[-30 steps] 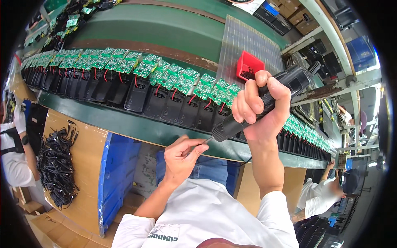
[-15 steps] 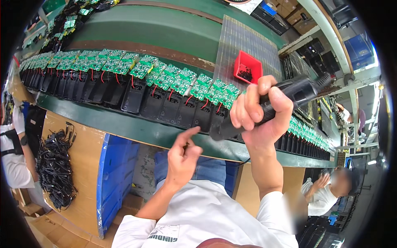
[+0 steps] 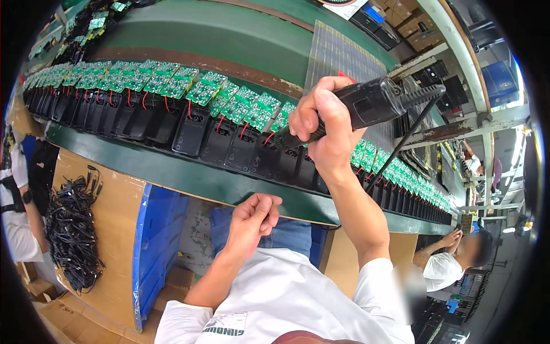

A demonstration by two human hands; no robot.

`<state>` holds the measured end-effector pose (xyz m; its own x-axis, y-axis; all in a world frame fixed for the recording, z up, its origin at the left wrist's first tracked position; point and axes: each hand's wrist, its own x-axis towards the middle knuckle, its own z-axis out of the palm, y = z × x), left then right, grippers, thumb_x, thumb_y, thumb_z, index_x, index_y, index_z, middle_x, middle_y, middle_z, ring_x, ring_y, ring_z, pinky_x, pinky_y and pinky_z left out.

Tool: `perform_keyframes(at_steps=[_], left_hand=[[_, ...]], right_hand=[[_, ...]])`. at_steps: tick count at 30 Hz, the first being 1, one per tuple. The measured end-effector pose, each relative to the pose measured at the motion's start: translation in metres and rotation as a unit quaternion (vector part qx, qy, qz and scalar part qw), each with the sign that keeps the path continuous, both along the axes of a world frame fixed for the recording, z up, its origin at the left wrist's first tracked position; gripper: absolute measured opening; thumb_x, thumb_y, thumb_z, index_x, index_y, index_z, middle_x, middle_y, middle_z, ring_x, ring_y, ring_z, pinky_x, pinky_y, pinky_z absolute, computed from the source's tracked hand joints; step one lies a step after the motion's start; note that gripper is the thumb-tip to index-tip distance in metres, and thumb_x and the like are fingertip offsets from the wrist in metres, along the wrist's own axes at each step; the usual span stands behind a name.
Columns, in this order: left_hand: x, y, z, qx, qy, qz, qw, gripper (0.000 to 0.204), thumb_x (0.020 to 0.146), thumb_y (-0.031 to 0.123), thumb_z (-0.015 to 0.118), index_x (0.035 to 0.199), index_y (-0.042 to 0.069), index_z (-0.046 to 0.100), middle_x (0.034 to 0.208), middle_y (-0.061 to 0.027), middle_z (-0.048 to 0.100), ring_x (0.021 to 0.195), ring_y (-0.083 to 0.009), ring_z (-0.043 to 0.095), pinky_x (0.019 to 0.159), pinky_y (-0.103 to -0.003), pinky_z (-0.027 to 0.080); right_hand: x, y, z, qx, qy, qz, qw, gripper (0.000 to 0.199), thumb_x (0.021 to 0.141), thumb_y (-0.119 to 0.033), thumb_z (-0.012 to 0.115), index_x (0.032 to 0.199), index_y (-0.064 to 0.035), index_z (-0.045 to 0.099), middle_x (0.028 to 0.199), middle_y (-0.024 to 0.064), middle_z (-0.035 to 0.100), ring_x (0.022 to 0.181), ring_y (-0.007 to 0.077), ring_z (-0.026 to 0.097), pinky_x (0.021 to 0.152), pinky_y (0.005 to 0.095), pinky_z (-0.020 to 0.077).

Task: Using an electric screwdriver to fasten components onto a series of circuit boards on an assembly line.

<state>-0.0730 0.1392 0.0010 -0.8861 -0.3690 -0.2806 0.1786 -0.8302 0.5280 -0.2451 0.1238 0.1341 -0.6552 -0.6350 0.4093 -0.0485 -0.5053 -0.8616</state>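
A black electric screwdriver (image 3: 366,109), judged stiff, fairly heavy and best held round its thick barrel, is gripped by the right hand (image 3: 321,129) above the circuit boards (image 3: 240,103), while the left hand (image 3: 252,221) is curled closed, seemingly empty, near the green conveyor's near edge (image 3: 189,180)

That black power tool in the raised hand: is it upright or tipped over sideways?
Tipped. The right hand grips the black tool nearly level above the row of green circuit boards, its tip pointing left and slightly down and its cord end up to the right.
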Motion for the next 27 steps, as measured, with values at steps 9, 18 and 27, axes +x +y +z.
perform_keyframes(at_steps=[9,18,27], left_hand=[[-0.005,0.0,-0.005,-0.147,-0.089,0.081,0.982,0.013,0.098,0.014,0.064,0.093,0.002,0.066,0.069,0.0027,0.054,0.055,-0.0048,0.033,0.05,-0.019,0.027],[-0.014,-0.004,0.019,-0.35,-0.1,0.144,0.92,0.003,0.088,0.004,0.072,0.087,0.002,0.07,0.061,0.0072,0.044,0.054,-0.0048,0.027,0.05,-0.019,0.024],[-0.022,0.011,0.028,-0.422,-0.075,0.184,0.884,0.009,0.081,0.001,0.078,0.087,0.002,0.073,0.061,0.007,0.04,0.054,-0.0051,0.026,0.049,-0.022,0.022]], right_hand=[[0.0,-0.013,-0.016,0.032,0.073,0.048,0.996,0.007,0.088,-0.008,0.054,0.085,-0.0057,0.048,0.053,0.0039,0.045,0.041,0.0122,0.037,0.042,0.0263,0.035],[0.009,-0.01,-0.001,0.041,0.055,-0.006,0.998,0.003,0.088,-0.006,0.053,0.089,-0.0033,0.052,0.053,0.0036,0.046,0.04,0.0119,0.036,0.04,0.0263,0.0352],[-0.007,0.074,0.037,-0.08,-0.14,0.113,0.981,0.021,0.095,-0.024,0.043,0.097,-0.0096,0.057,0.052,-0.003,0.041,0.038,0.0092,0.035,0.041,0.0276,0.0356]])
